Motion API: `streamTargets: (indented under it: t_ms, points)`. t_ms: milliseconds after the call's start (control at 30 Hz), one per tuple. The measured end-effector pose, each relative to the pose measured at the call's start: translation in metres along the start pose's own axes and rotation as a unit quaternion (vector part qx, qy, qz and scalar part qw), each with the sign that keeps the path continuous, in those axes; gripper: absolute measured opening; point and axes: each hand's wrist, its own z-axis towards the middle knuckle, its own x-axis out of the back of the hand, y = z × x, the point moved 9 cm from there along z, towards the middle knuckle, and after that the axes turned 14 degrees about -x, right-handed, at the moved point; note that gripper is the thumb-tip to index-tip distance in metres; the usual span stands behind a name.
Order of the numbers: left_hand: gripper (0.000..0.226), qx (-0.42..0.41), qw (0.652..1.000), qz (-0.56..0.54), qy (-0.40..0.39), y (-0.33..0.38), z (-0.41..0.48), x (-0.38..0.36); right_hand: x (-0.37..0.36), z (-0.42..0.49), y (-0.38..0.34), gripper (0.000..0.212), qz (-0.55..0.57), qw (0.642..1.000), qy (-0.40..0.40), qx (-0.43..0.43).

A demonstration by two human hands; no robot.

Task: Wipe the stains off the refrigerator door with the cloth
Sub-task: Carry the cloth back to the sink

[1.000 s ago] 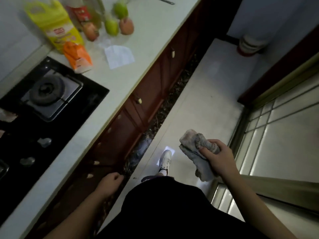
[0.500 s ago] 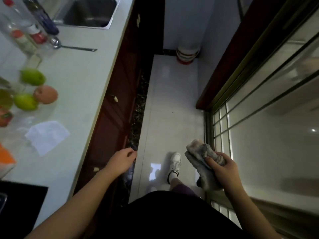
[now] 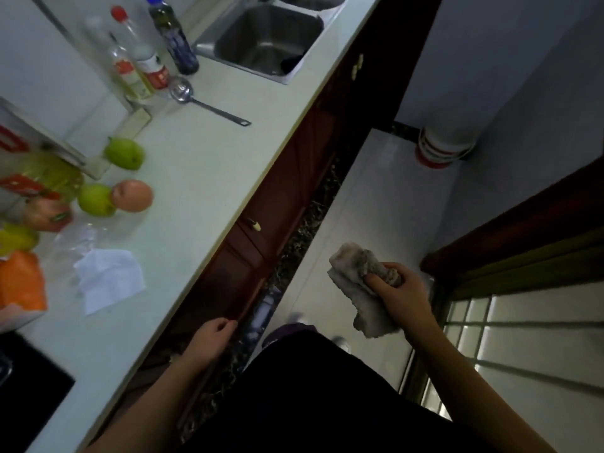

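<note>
Right hand (image 3: 403, 289) fingers (image 3: 376, 281) stayed curled round the bunched cloth (image 3: 356, 289), over the floor (image 3: 369, 197) off the counter's (image 3: 212, 174) front edge. Left hand (image 3: 212, 335) loosely curled, holding nothing. View swung toward the sink (image 3: 271, 40). No fridge door visible, so wiping probably hadn't started.

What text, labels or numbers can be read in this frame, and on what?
None legible.
Red-capped bottle: red label, too blurred.
Oil jug: red label, blurred.
Orange packet: nothing readable.
White bucket: red bands, no readable text.
</note>
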Motion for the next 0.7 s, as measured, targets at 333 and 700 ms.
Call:
streamTargets:
  t_ms: [333, 700]
  points:
    - [0.03, -0.059, 0.998, 0.017, -0.003, 0.153, 0.123, 0.022, -0.007, 0.13, -0.096, 0.015, -0.024, 0.998, -0.038, -0.036]
    - [0.019, -0.104, 0.991, 0.038, 0.07, 0.274, 0.223, 0.107, -0.033, 0.239, -0.206, 0.01, -0.039, 0.996, -0.067, -0.042]
